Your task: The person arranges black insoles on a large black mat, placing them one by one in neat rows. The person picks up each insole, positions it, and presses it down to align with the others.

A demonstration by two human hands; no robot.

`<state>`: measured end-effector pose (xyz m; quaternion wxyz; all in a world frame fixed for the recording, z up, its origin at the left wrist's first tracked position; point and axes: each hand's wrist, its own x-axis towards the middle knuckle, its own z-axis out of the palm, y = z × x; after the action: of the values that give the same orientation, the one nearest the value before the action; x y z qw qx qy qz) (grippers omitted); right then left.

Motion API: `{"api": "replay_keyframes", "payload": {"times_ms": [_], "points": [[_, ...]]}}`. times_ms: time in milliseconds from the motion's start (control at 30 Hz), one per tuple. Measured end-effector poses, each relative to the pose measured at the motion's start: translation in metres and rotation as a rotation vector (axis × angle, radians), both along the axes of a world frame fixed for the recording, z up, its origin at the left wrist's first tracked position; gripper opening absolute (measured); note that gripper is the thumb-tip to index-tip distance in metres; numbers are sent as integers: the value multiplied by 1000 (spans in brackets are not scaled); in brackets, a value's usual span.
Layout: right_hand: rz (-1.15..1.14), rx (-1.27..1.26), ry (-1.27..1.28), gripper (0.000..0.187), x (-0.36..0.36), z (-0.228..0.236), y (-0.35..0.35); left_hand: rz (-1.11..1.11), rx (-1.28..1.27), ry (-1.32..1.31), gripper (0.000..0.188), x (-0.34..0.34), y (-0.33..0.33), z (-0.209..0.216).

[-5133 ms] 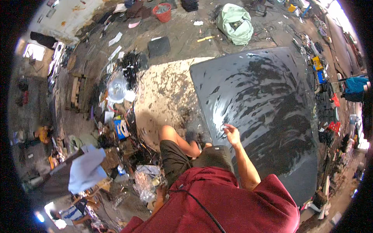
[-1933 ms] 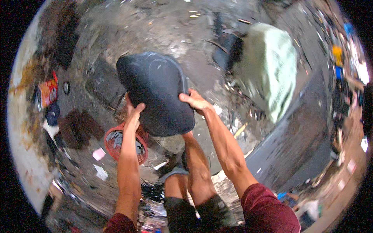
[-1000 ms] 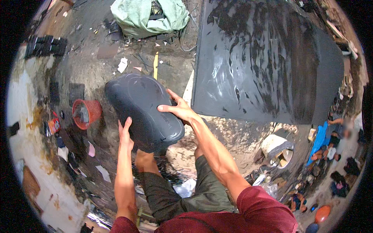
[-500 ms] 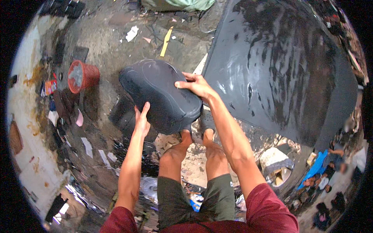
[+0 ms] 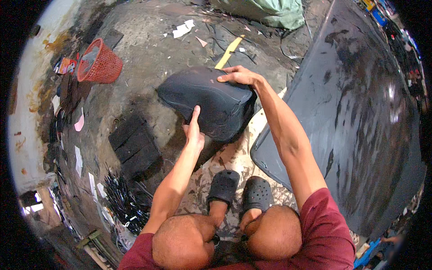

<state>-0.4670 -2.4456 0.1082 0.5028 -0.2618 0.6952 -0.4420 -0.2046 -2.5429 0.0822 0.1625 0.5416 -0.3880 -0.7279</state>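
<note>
So, filling the right side of the frame is a big dark sheet (image 5: 360, 112), streaked with shiny and dull patches, its near corner pointing in toward the middle. Tucked beside that corner, a pale board (image 5: 238, 155) blotched with dark marks runs under the person's feet. And centre frame, just above the middle, sits the dark pad (image 5: 211, 101), rounded like a cushion, curved lines crossing its face, tilted between two hands; whether its underside touches the floor, I can't tell.

Up at the top edge bulges a pale green bag (image 5: 270, 11). Left of centre, a black mat (image 5: 135, 146) lies flat, with a heap of black strips (image 5: 121, 202) below it at lower left. Over at upper left, a red basket (image 5: 105, 65) leans on its side, something grey inside.

Down low, two dark clogs (image 5: 223, 186) stand side by side. The hands are well apart, both clamped on the pad: the left hand (image 5: 194, 131) grips its lower edge, thumb up on the face; the right hand (image 5: 240, 76) grips its upper right edge. Just above, a yellow strip (image 5: 231, 50), then white scraps (image 5: 183, 28) near the top.
</note>
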Motion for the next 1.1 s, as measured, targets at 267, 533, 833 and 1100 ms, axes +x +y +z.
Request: {"api": "replay_keyframes", "payload": {"times_ms": [267,533,833,1100], "points": [[-242,-197,685,65,7,1,42,-241,-1632,-596,102,-21,-43,24],[-815,-393,407,35,103,16,175,-952,-1306,-870,64,-72,-146,67],[-1143,-383,-64,50,189,-40,284,-1108,-525,386,30,-53,70,164],[-1317,-460,27,37,206,11,377,-883,-124,432,34,-57,164,45]]}}
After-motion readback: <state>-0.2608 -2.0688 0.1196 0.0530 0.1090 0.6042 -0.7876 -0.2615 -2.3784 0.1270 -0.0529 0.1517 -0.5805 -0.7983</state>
